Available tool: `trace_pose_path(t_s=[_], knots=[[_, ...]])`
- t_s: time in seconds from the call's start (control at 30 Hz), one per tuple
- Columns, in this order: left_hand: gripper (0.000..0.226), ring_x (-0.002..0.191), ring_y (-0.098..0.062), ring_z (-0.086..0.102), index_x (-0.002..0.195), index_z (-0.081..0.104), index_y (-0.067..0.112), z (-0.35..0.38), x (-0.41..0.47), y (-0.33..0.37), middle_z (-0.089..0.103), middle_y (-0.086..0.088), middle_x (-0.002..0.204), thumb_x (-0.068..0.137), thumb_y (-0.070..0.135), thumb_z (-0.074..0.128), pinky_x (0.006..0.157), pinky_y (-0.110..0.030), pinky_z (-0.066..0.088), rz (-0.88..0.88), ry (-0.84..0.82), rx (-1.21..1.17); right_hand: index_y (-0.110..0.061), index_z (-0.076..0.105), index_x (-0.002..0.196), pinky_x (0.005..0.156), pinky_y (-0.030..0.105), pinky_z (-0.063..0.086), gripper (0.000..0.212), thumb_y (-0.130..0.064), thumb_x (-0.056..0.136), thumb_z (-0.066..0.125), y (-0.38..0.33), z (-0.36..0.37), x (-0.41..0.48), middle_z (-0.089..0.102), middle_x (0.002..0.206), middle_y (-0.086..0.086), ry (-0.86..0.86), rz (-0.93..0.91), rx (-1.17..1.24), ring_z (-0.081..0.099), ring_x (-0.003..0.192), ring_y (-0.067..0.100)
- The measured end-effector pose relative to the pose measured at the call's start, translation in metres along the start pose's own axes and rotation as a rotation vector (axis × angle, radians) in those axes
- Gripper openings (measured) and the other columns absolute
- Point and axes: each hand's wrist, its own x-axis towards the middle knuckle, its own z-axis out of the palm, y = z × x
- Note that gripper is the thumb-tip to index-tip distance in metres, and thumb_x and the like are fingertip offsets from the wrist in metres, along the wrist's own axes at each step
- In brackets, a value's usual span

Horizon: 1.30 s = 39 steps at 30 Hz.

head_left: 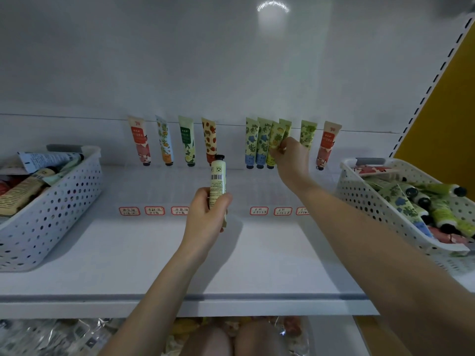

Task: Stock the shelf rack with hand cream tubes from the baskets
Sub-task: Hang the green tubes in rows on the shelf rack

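Left hand [205,222] curled round pale green tube [218,179], cap up, barcode toward camera, in front of tube row [186,142]. Right hand [290,158] pinches yellow-green tube [275,141] within tube row, right portion. Left basket [72,191], right basket [359,194] flank tube row, both holding tubes.

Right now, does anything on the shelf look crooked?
Yes. The yellow tube leans sideways against the blue-flower tubes, crowded together, while the other standing tubes are spaced apart. The right hand pinches it, so it may not be set yet.
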Motion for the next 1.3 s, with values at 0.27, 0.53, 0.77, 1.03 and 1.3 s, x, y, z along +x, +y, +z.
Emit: trace_pose_path(t_s=[0.27,0.53,0.77,1.03,1.3], knots=[[0.010,0.057,-0.009,0.044,0.085,0.048,0.022,0.003,0.001,0.000,0.047,-0.001,0.069,0.092,0.017,0.053,0.045,-0.016,0.039,0.007,-0.009,0.005,-0.006,0.051,0.079,0.043,0.022,0.028,0.012,-0.009,0.090,0.055,-0.007,-0.004,0.008,0.053,0.073,0.008,-0.056,0.024,-0.099,0.049,0.067,0.021],[0.008,0.057,-0.010,0.044,0.087,0.048,0.021,0.008,0.003,-0.001,0.047,-0.002,0.070,0.092,0.016,0.053,0.043,-0.015,0.039,0.002,-0.013,0.007,-0.015,0.028,0.055,0.042,0.024,0.018,0.044,-0.009,0.092,0.050,-0.002,0.003,0.008,0.032,0.054,0.001,-0.047,0.058,-0.149,0.029,0.047,0.010],[0.005,0.057,-0.011,0.044,0.091,0.048,0.018,0.010,0.003,0.000,0.047,-0.002,0.070,0.092,0.016,0.052,0.042,-0.014,0.038,0.015,-0.025,0.017,-0.014,0.028,0.054,0.041,0.025,0.020,0.044,-0.009,0.092,0.050,-0.003,0.004,0.009,0.033,0.053,0.001,-0.049,0.051,-0.170,0.031,0.047,0.011],[0.008,0.058,-0.011,0.048,0.090,0.048,0.022,0.009,0.003,0.003,0.051,-0.002,0.074,0.091,0.019,0.056,0.052,-0.023,0.042,0.029,-0.041,0.011,-0.013,0.029,0.051,0.042,0.024,0.020,0.045,-0.011,0.090,0.052,0.001,-0.002,0.002,0.030,0.048,0.000,-0.056,0.016,-0.091,0.028,0.043,0.009],[0.026,0.073,-0.012,0.056,0.112,0.047,0.016,0.008,-0.002,0.012,0.056,0.001,0.090,0.089,0.009,0.057,0.062,-0.024,0.049,0.030,-0.105,-0.008,0.016,0.061,0.088,0.069,0.039,0.051,0.027,-0.008,0.092,0.051,-0.006,-0.029,-0.007,0.065,0.085,0.030,0.006,-0.041,0.127,0.062,0.073,0.035]])
